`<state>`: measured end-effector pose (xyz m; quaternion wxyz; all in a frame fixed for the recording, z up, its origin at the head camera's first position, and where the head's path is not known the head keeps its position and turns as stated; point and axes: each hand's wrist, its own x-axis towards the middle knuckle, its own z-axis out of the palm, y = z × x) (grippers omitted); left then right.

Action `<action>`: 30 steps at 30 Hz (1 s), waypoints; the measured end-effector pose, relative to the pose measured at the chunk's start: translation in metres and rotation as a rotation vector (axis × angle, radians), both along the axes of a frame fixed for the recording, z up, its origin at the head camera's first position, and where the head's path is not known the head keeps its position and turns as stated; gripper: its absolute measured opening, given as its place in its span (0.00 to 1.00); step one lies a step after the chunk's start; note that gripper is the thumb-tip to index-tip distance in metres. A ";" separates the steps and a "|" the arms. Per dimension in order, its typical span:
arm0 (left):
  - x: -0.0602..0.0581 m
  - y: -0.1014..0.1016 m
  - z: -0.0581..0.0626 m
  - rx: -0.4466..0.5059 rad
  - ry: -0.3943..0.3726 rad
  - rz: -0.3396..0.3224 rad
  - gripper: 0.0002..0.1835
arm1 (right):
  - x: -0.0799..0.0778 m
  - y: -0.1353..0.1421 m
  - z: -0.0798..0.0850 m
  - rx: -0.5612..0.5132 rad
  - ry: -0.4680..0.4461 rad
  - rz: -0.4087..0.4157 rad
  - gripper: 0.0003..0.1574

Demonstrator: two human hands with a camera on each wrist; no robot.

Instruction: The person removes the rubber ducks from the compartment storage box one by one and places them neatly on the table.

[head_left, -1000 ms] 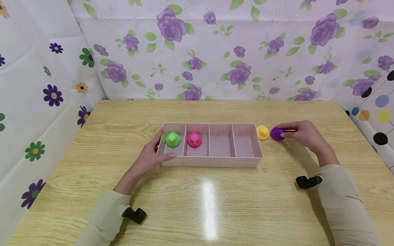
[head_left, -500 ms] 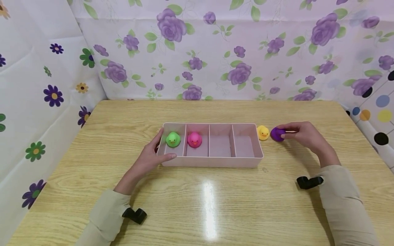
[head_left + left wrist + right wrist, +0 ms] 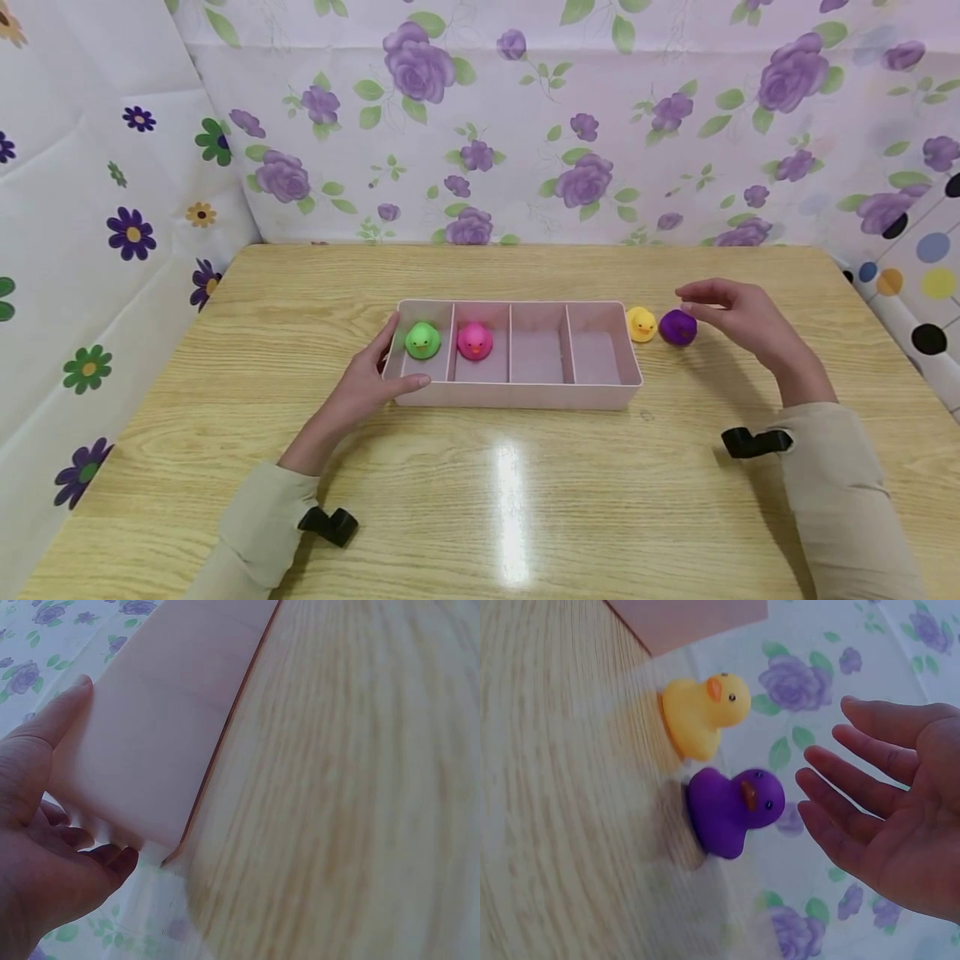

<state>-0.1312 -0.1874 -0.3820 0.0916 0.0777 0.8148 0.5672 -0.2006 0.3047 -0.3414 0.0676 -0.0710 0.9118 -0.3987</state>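
A pale pink divided box [image 3: 517, 396] sits on the table. My left hand [image 3: 363, 375] holds its left end, thumb along the front wall and fingers curled round the end wall, as the left wrist view shows. A green rubber duck [image 3: 422, 341] is in the leftmost compartment, a pink rubber duck [image 3: 475, 342] in the second. Right of the box a yellow rubber duck [image 3: 642, 325] and a purple rubber duck [image 3: 677, 328] stand side by side. My right hand [image 3: 750, 321], fingers loosely extended, hovers just right of the purple duck; the right wrist view [image 3: 746, 802] shows a gap between them.
The wooden table [image 3: 420, 500] spreads around the box. Flower-printed cloth [image 3: 525, 125] hangs behind its far edge and along the left side. Dotted cloth [image 3: 918, 250] hangs on the right. The two right compartments [image 3: 536, 354] of the box hold no ducks.
My right hand has let go of the purple duck and lifted slightly up and away from it. The duck stays on the table. My left hand and the box have not moved.
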 end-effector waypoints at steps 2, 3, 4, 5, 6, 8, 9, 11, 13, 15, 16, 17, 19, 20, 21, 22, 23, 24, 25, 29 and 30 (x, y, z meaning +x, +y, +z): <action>0.000 0.000 0.000 -0.001 0.000 0.000 0.56 | 0.002 -0.006 0.004 0.019 0.018 0.008 0.32; 0.000 0.000 0.000 0.000 -0.001 0.001 0.56 | 0.002 -0.008 0.005 0.025 0.029 0.018 0.31; 0.000 0.000 0.000 -0.001 0.000 0.001 0.56 | 0.003 -0.011 0.007 0.034 0.041 0.029 0.30; 0.000 0.000 0.001 -0.002 0.000 0.001 0.56 | 0.004 -0.014 0.008 0.041 0.049 0.038 0.29; 0.000 0.000 0.001 -0.002 0.000 0.002 0.56 | 0.005 -0.017 0.010 0.047 0.056 0.050 0.29; 0.000 0.000 0.001 -0.004 0.000 0.003 0.56 | 0.007 -0.023 0.012 0.052 0.069 0.070 0.29; 0.000 0.000 0.000 -0.004 -0.002 0.004 0.56 | 0.008 -0.026 0.014 0.052 0.074 0.080 0.29; 0.000 0.000 0.000 -0.006 0.000 0.005 0.56 | 0.009 -0.031 0.016 0.061 0.078 0.087 0.29; -0.001 0.000 0.000 -0.005 0.003 0.005 0.56 | 0.011 -0.036 0.017 0.070 0.085 0.094 0.29; -0.001 0.001 0.000 -0.001 0.005 0.005 0.56 | 0.012 -0.040 0.018 0.080 0.092 0.099 0.28; -0.001 0.001 0.000 -0.001 0.007 0.005 0.56 | 0.013 -0.042 0.019 0.081 0.095 0.102 0.28; -0.001 0.001 0.000 -0.002 0.008 0.005 0.56 | 0.013 -0.044 0.019 0.080 0.099 0.105 0.28; -0.001 0.001 -0.001 0.001 0.006 0.006 0.56 | 0.015 -0.047 0.019 0.076 0.105 0.108 0.27; -0.001 0.000 -0.002 0.001 0.006 0.006 0.56 | 0.015 -0.049 0.019 0.075 0.105 0.108 0.27; -0.002 0.000 -0.002 0.001 0.007 0.005 0.56 | 0.016 -0.050 0.018 0.071 0.104 0.108 0.27; -0.002 0.000 -0.001 0.001 0.008 0.005 0.56 | 0.017 -0.052 0.018 0.065 0.102 0.107 0.27; -0.002 0.000 -0.001 0.000 0.009 0.004 0.56 | 0.018 -0.054 0.018 0.060 0.099 0.106 0.27; -0.002 0.000 -0.001 0.000 0.010 0.003 0.56 | 0.019 -0.055 0.018 0.056 0.098 0.104 0.27; -0.002 0.000 -0.001 0.000 0.009 0.002 0.56 | 0.020 -0.057 0.017 0.052 0.100 0.103 0.26; -0.002 0.000 -0.001 0.003 0.007 -0.001 0.56 | 0.024 -0.065 0.017 0.044 0.142 0.115 0.23; -0.002 0.000 -0.001 0.004 0.008 -0.002 0.56 | 0.025 -0.067 0.017 0.048 0.159 0.118 0.23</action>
